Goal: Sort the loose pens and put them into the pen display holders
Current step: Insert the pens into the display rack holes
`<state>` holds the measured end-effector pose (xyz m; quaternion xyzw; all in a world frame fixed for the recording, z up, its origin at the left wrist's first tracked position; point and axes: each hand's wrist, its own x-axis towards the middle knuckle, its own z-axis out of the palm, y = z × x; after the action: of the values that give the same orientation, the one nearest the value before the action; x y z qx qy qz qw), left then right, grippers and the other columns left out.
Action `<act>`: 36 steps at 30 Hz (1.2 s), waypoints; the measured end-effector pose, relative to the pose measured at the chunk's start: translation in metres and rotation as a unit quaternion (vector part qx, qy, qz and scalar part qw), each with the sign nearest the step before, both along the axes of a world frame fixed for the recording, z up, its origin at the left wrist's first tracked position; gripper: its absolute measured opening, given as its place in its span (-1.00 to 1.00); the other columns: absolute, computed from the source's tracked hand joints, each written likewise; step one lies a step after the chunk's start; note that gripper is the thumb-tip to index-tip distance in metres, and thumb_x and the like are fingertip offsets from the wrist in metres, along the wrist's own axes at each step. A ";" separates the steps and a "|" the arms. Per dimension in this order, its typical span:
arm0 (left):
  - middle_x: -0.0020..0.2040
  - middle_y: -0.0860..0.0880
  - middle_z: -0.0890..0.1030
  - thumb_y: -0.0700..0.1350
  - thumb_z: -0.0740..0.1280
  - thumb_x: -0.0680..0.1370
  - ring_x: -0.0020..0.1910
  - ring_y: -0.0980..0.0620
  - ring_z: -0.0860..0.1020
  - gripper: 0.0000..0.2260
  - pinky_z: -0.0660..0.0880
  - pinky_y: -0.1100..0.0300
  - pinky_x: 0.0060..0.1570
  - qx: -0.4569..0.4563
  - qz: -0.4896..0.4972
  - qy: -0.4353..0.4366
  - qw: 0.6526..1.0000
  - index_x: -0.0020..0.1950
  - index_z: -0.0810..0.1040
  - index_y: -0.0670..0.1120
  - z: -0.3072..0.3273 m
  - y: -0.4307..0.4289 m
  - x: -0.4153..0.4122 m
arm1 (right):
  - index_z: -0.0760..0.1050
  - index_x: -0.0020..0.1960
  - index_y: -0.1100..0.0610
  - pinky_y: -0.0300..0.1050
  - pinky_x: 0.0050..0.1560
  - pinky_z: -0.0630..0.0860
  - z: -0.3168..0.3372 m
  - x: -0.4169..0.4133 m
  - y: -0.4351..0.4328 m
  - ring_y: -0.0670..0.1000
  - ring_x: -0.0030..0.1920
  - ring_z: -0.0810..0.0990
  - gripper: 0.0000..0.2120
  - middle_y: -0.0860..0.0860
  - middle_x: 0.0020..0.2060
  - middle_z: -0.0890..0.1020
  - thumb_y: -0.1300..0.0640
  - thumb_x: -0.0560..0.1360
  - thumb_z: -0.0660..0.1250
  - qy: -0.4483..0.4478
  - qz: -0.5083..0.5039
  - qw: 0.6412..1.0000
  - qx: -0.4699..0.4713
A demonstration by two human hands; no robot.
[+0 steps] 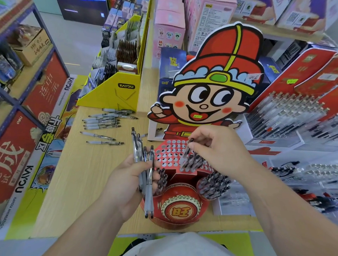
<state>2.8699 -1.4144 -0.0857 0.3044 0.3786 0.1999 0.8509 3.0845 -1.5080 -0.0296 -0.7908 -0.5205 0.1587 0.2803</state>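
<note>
Roughly ten loose pens (102,122) are seen lying on the wooden tabletop (84,170) at the left, in front of a yellow cardboard box (112,91) and well apart from both hands. None of these has yet been sorted.

Nearer the middle, a bundle of pens (144,167), about five, is gripped in the left hand (126,180). The fingers are curled round the barrels and the tips point down.

Just right of the bundle stands the red pen holder (166,154), whose top plate is pierced with rows of round holes. Most holes on the left and at the back are seen to be empty. A cluster of standing pens (193,162) fills the holes on the right side.

A single pen (188,148) is pinched between the thumb and fingertips of the right hand (217,151) and held tilted over the plate, right by the cluster. Whether its lower end has entered a hole cannot be told.

Two round cups lower on the holder are packed with pens; the right cup (215,184) is the fuller. A cartoon cut-out (211,87) rises behind the holder, and filled pen racks (289,113) are seen at the far right.

The task is judged to be under way but well short of finished. The bundle and the loose pens remain to be placed, and many holes are left to take them.
</note>
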 end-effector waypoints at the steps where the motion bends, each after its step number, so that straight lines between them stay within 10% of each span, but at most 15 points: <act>1: -0.07 -0.20 0.66 -0.30 0.27 0.62 -0.33 -0.03 0.56 -0.78 0.51 0.11 -0.42 -0.002 0.002 -0.003 1.000 0.25 0.50 -0.16 0.000 0.000 -0.001 | 0.64 -0.06 -0.07 -0.18 -0.04 0.58 0.000 0.000 0.000 -0.24 -0.11 0.60 -0.93 -0.24 -0.23 0.64 0.07 0.49 0.48 -0.005 0.001 1.000 -0.002; 36: -0.06 -0.20 0.67 -0.30 0.32 0.60 -0.33 -0.02 0.56 -0.73 0.52 0.15 -0.41 -0.013 -0.002 -0.030 0.999 0.27 0.59 -0.09 0.000 -0.004 -0.005 | 0.62 -0.22 -0.10 -0.32 -0.28 0.42 -0.004 -0.012 0.009 -0.27 -0.20 0.55 -0.90 -0.27 -0.31 0.58 0.06 0.41 0.52 -0.037 -0.033 0.993 -0.107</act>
<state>2.8650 -1.4185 -0.0859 0.2879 0.3546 0.2021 0.8663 3.0726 -1.4993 -0.0338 -0.8383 -0.4841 0.1751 0.1796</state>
